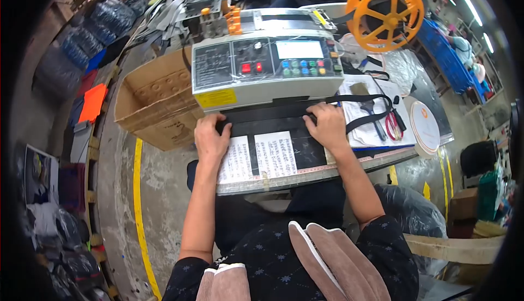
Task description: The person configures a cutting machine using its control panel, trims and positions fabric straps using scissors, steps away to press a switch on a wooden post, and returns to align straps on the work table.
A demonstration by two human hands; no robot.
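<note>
1. Forearms in the head view reach forward, bent at the elbows, hands set well apart with the knuckles up.
2. Left hand [212, 137]: fingers curled, thumb near the forefinger, closed on the black strap [267, 112].
3. Right hand [326, 128]: partly curled, thumb and fingers pinching the same strap, which stretches between both hands and loops out to this hand's right.
4. Just beyond both hands, the control machine [267, 66] blocks the way forward.
5. Cardboard box [158, 102] left of the left hand; papers [376, 112] right of the right; written cards [274, 156] between the wrists.
</note>
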